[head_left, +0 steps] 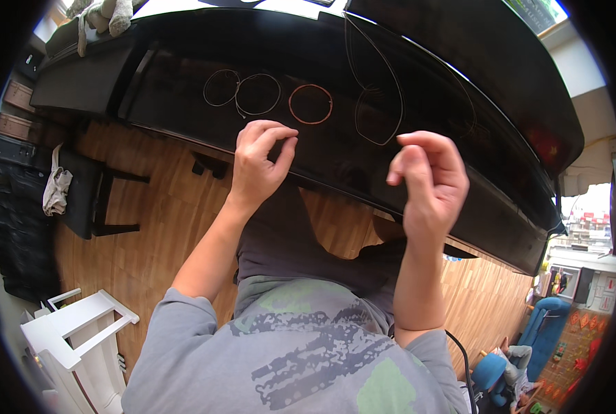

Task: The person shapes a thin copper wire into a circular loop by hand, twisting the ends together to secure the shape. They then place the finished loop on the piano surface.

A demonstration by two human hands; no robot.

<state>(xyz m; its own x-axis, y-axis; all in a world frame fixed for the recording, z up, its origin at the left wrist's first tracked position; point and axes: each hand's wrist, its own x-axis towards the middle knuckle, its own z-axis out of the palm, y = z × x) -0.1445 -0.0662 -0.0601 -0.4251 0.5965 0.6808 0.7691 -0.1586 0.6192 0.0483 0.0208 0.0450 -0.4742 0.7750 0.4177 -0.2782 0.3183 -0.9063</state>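
My left hand (263, 155) is raised by the front edge of a glossy black piano-like surface (170, 96), its fingers curled and thumb bent toward the index fingertip. My right hand (432, 183) is up further right, fingers curled against the thumb. Whatever either hand pinches is too thin to make out. A long loop of thin wire-like string (402, 103) hangs over the black surface, its low end close to my right fingertips; I cannot tell if they touch. Beyond my left hand lie two overlapping silver string coils (258, 114) and a copper-coloured coil (310, 123).
A black bench (80, 186) with a pale cloth on it stands at left, near a white wooden piece of furniture (87, 331). Grey fabric (118, 17) rests on top at the far left. Another person (518, 366) is at lower right near blue chairs (546, 324).
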